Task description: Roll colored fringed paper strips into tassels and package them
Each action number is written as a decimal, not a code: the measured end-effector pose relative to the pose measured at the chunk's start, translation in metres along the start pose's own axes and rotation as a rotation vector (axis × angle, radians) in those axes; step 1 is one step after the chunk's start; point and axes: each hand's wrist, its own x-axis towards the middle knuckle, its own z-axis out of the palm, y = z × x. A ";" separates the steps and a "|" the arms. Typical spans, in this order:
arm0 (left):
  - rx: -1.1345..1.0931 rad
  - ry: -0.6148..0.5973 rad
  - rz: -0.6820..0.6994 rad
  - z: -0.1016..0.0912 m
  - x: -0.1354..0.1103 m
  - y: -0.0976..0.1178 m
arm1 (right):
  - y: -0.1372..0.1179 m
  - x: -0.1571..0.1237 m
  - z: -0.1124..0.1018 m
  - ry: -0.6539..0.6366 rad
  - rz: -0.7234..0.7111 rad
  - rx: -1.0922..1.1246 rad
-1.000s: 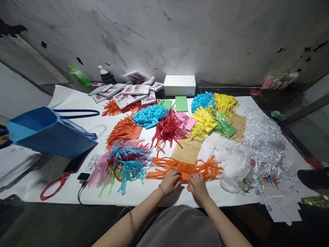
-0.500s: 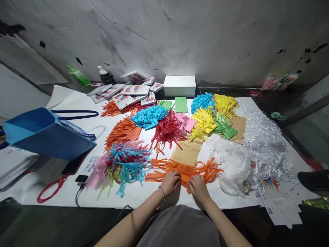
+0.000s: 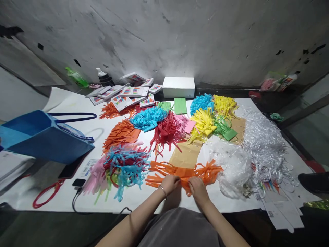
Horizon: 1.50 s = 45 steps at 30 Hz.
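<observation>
An orange tissue-paper tassel (image 3: 185,172) lies spread sideways at the table's near edge, its fringe strips fanning out to the left and right. My left hand (image 3: 170,184) grips the near edge of its middle band, fingers curled. On the other side of that band, my right hand (image 3: 198,189) pinches the paper with bent fingers. The fingertips of both hands are partly hidden. Just beyond the tassel is a brown paper sheet (image 3: 186,154), partly covered by it. Left of my hands sits a pile of blue, red and pink tassels (image 3: 127,164).
Red fringe (image 3: 168,132), yellow fringe (image 3: 203,123) and green fringe (image 3: 223,127) lie farther back. White string (image 3: 264,147) and a clear plastic bag (image 3: 232,168) are at right. A blue bag (image 3: 48,140) stands left. Flat boxes (image 3: 135,91) and a white box (image 3: 178,87) line the wall.
My hands stay on the orange tassel, and its middle band has been drawn slightly toward me. The view has shifted a little.
</observation>
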 end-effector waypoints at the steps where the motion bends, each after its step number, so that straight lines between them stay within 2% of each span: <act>1: 0.001 -0.014 -0.025 -0.003 0.005 -0.001 | 0.001 0.004 0.000 0.004 0.031 -0.002; 7: 0.053 -0.030 -0.068 -0.015 0.031 -0.001 | 0.009 0.029 0.002 0.016 0.136 -0.021; 10: 0.091 -0.005 -0.027 -0.016 0.025 -0.001 | 0.010 0.027 -0.001 0.016 0.106 -0.018; 15: 0.095 0.021 0.163 -0.015 0.003 -0.007 | 0.010 0.008 -0.009 -0.037 -0.047 -0.002; 17: 0.083 0.005 0.196 -0.013 0.000 -0.011 | 0.009 0.004 -0.010 -0.037 -0.029 -0.015; 20: 0.081 0.019 0.122 -0.009 0.007 -0.013 | 0.009 0.009 -0.008 0.000 0.089 -0.067; 26: 0.126 0.078 -0.231 -0.005 0.038 -0.008 | 0.007 0.033 -0.002 0.078 0.268 -0.213; 28: 0.132 0.082 -0.278 -0.005 0.045 -0.007 | 0.004 0.035 -0.002 0.091 0.237 -0.237; 32: 0.132 0.087 -0.283 -0.008 0.049 -0.009 | -0.004 0.027 0.001 0.030 0.018 -0.212; 34: 0.139 0.102 -0.272 -0.010 0.045 -0.008 | -0.003 0.023 0.005 0.006 -0.043 -0.206; 38: 0.172 0.209 -0.183 -0.008 0.026 -0.005 | 0.004 0.021 0.010 0.005 -0.054 -0.208; 42: 0.260 0.389 0.187 0.013 0.009 -0.010 | 0.004 0.021 0.007 0.022 -0.029 -0.202; 43: 0.288 0.425 0.255 0.019 0.009 -0.013 | 0.003 0.021 0.006 0.024 -0.026 -0.201; 45: 0.326 0.467 0.289 0.030 0.010 -0.020 | 0.000 0.019 0.005 0.024 -0.025 -0.203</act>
